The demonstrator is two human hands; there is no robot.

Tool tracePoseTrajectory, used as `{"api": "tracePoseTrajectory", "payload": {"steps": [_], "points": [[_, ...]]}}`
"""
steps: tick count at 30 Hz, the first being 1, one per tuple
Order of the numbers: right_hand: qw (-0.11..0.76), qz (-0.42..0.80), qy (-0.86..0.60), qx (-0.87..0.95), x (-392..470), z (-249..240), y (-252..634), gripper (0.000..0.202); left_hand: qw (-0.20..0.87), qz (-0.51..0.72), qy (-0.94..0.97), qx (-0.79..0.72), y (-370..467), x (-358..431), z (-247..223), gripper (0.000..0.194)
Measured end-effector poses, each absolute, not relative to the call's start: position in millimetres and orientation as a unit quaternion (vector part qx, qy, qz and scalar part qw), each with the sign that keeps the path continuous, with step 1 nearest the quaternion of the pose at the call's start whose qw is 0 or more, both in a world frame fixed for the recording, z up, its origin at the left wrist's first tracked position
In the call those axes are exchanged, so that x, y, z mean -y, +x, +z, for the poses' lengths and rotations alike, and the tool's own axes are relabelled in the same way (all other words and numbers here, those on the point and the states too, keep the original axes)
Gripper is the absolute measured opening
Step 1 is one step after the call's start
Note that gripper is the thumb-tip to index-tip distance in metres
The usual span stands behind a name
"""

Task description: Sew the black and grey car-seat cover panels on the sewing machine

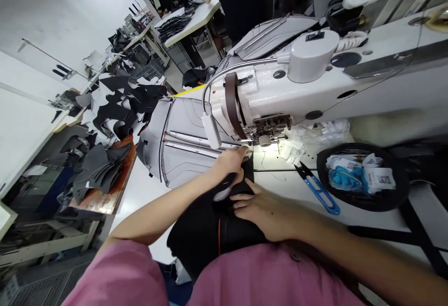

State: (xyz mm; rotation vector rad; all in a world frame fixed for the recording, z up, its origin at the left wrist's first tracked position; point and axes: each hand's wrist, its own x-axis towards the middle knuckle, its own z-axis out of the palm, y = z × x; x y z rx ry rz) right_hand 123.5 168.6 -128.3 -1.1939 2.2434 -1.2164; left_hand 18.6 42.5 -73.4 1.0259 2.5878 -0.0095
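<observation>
My left hand [229,163] is closed on the edge of the fabric just left of the sewing machine's [268,138] presser foot, its fingertips close to the lit needle area. My right hand [262,210] lies with fingers spread on the black fabric [199,222], pressing it near the table's front edge. An orange line runs down that black piece. Joined or lying against it, a grey panel [185,166] with pale strips stretches away to the left. Which layers my left fingers pinch is partly hidden.
Blue thread snips [320,191] lie right of my right hand, beside a round black holder [362,177] with labels and blue packets. A lamp [211,131] hangs by the needle. Cut fabric pieces [115,105] pile up at left. A person [236,2] stands beyond the machine.
</observation>
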Motion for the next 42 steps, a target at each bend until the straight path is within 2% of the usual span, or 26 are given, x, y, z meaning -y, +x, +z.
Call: {"api": "tracePoseTrajectory", "payload": {"steps": [4,11,17,23,27,31,36,42], "points": [[0.114,-0.38,-0.417,-0.818,-154.7,-143.5,133.3,0.029,0.166,0.055,0.345,-0.922,27.3,-39.1,-86.6,0.065],[0.022,-0.323,-0.401,-0.857,-143.3,-160.4,132.3,0.02,0.175,0.008,0.325,-0.929,23.1,-43.6,-98.3,0.065],[0.013,-0.33,-0.4,-0.855,-140.9,-165.5,130.7,0.013,0.117,-0.044,0.291,-0.949,34.7,-53.0,-116.6,0.065],[0.004,-0.345,-0.399,-0.849,-143.1,-164.4,134.3,0.021,0.061,-0.128,0.374,-0.916,49.6,-45.4,-130.0,0.059],[-0.004,-0.346,-0.404,-0.847,-144.6,-164.5,136.2,0.024,0.068,-0.156,0.366,-0.915,57.0,-43.1,-130.2,0.057],[-0.003,-0.352,-0.398,-0.847,-143.1,-168.6,138.3,0.025,0.12,-0.097,0.343,-0.926,47.6,-45.9,-111.1,0.056],[0.035,-0.361,-0.385,-0.849,-143.9,-170.6,135.2,0.027,0.235,0.005,0.311,-0.921,25.2,-56.2,-81.6,0.044],[0.018,-0.353,-0.38,-0.855,-150.4,-169.5,117.5,0.024,0.169,0.017,0.301,-0.938,11.5,-61.4,-96.9,0.034]]}}
